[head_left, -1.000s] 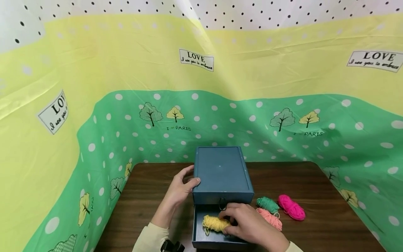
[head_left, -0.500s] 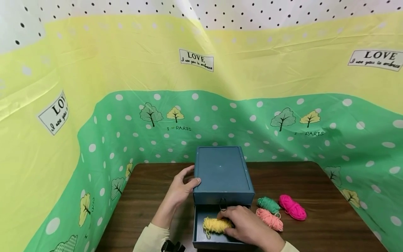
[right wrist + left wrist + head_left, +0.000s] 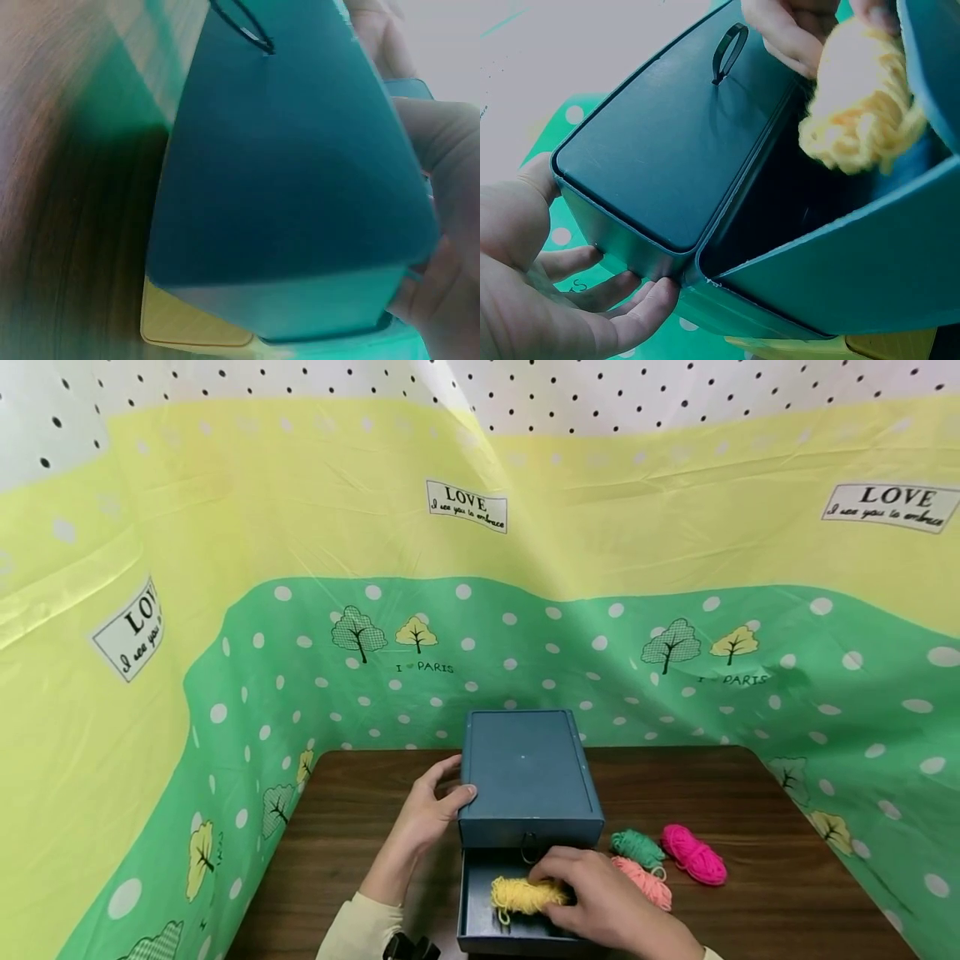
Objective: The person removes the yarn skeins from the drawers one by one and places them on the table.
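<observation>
A blue two-drawer box (image 3: 525,764) stands in the head view, its lower drawer (image 3: 474,906) pulled out. My right hand (image 3: 592,897) grips the right end of a yellow yarn skein (image 3: 517,895), which is in that drawer. The left wrist view shows the skein (image 3: 862,105) between the fingers, over the drawer opening; whether it touches the bottom is unclear. My left hand (image 3: 430,806) holds the box's left side, thumb at the top edge. In the left wrist view its bent fingertips touch the side wall. A dark loop pull (image 3: 529,846) hangs on the upper drawer's front.
Right of the box lie a green skein (image 3: 636,846), a coral skein (image 3: 645,883) and a magenta skein (image 3: 693,855) on the brown wooden table (image 3: 360,810). A patterned curtain (image 3: 525,635) surrounds the table. Under the drawers, a yellow part (image 3: 187,319) shows in the right wrist view.
My right hand and the yellow skein have shifted slightly to the right within the drawer. My left hand stays on the box, which has not moved.
</observation>
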`<act>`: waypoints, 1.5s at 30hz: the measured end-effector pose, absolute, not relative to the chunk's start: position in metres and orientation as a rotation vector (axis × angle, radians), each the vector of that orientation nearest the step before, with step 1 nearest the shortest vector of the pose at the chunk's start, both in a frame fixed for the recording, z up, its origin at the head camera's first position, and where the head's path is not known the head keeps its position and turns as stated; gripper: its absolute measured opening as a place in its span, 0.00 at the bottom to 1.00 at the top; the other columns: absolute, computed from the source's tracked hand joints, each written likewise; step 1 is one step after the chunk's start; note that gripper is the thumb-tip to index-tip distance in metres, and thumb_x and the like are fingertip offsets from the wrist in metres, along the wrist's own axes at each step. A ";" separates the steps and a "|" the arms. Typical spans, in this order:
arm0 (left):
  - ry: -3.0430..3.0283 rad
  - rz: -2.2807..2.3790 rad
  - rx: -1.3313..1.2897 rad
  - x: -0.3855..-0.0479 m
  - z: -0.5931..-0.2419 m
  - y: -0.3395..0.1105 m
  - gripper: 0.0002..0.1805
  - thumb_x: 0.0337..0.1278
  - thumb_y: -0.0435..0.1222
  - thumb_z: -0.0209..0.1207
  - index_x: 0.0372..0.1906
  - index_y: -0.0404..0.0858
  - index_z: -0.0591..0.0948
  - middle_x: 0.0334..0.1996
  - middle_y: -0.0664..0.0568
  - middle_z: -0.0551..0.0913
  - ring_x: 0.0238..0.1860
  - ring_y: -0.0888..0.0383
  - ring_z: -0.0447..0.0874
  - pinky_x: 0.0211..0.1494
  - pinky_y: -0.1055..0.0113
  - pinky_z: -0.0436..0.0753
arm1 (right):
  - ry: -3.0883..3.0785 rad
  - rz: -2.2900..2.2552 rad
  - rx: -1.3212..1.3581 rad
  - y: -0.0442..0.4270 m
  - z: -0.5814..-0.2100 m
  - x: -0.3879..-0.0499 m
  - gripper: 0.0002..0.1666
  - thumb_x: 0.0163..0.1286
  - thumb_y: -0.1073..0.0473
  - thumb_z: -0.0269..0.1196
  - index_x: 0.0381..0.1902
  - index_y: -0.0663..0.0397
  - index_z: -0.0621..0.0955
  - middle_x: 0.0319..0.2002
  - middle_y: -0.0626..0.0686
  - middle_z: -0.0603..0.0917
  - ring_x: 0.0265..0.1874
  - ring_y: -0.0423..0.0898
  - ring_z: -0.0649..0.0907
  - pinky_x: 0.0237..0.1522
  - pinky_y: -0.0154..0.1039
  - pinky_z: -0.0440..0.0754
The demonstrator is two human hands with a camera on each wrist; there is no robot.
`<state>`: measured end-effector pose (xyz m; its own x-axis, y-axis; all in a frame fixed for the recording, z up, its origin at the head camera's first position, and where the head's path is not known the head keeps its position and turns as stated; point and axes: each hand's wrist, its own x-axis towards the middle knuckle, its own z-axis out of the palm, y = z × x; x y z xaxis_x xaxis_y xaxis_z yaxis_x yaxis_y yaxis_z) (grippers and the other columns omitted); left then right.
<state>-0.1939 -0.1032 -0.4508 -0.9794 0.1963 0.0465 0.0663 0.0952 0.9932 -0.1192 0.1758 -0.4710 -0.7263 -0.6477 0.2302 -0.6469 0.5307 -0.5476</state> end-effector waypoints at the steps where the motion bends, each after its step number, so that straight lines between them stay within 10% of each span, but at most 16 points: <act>1: 2.249 2.033 0.271 -0.194 -0.451 -0.103 0.33 0.69 0.38 0.64 0.76 0.38 0.69 0.67 0.36 0.73 0.58 0.47 0.80 0.45 0.61 0.82 | 2.747 -1.009 -1.161 0.177 -0.470 -0.118 0.16 0.64 0.59 0.73 0.47 0.33 0.85 0.43 0.34 0.83 0.38 0.29 0.79 0.37 0.32 0.82; 45: 2.244 2.044 0.272 -0.194 -0.451 -0.103 0.33 0.69 0.38 0.64 0.75 0.39 0.69 0.66 0.38 0.74 0.57 0.48 0.80 0.45 0.61 0.82 | 3.212 -1.248 -0.587 0.294 -0.479 -0.083 0.26 0.54 0.69 0.78 0.44 0.34 0.84 0.42 0.38 0.83 0.29 0.33 0.76 0.27 0.31 0.75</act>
<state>-0.1943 -0.1033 -0.4512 -0.9797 0.1941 0.0506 0.0684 0.0864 0.9939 -0.0829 0.2939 -0.4785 -0.8833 -0.1753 0.4348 -0.4229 0.6983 -0.5775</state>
